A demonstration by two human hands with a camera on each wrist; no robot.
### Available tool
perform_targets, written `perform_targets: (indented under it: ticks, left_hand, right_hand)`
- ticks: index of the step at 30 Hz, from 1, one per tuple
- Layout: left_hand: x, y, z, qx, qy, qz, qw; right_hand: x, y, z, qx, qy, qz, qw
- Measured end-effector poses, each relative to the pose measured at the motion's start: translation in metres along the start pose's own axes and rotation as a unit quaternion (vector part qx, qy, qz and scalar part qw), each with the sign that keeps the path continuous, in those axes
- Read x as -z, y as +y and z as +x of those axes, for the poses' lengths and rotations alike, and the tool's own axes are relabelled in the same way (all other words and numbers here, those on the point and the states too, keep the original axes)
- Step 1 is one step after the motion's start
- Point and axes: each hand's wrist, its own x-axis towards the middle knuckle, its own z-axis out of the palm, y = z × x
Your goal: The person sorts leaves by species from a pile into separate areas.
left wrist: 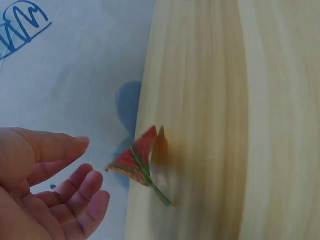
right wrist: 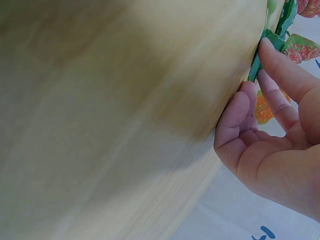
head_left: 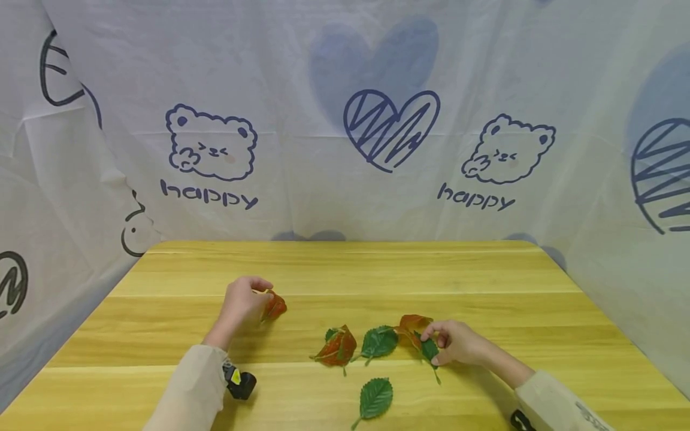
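Note:
My left hand (head_left: pixel 244 305) is beside a red artificial leaf (head_left: pixel 275 306) on the left of the wooden table. In the left wrist view the thumb and fingers are spread apart, holding nothing, with a gap between them and that red leaf (left wrist: pixel 141 161). On the right, my right hand (head_left: pixel 458 343) pinches a dark green artificial leaf (head_left: pixel 429 349) between thumb and index finger. The right wrist view shows the thumb against this green leaf (right wrist: pixel 257 65), close to the tabletop. An orange-red leaf (head_left: pixel 414 323) lies just behind it.
In the middle of the table (head_left: pixel 345 269) lie a red leaf (head_left: pixel 339 350) over a partly hidden green one, and a green leaf (head_left: pixel 380 342). Another green leaf (head_left: pixel 375 398) lies nearer the front. A printed white cloth (head_left: pixel 302 179) hangs behind and at the sides.

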Motion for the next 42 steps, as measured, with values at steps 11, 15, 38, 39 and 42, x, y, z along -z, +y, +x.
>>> perform_targets:
  ticks: [11, 15, 38, 39, 42]
  left_hand:
    - [-0.013, 0.028, -0.009, -0.057, -0.007, -0.062, 0.9964]
    - [-0.022, 0.037, -0.014, -0.075, -0.028, -0.081, 0.9935]
    - [-0.06, 0.059, -0.041, -0.115, -0.192, -0.198, 0.9544]
    - [-0.061, 0.059, -0.042, -0.117, -0.199, -0.202, 0.9518]
    - [-0.063, 0.061, -0.044, -0.123, -0.218, -0.212, 0.9447]
  right_hand:
    - [0.0, -0.001, 0.0, -0.001, -0.003, 0.002, 1.0]
    - [0.0, -0.001, 0.0, -0.005, -0.003, 0.013, 0.9999]
    - [0.0, 0.0, 0.001, -0.005, 0.002, 0.012, 0.9999]
    - [0.0, 0.0, 0.001, -0.005, 0.002, 0.012, 0.9999]
    - [0.0, 0.0, 0.001, -0.006, 0.002, 0.014, 0.9999]
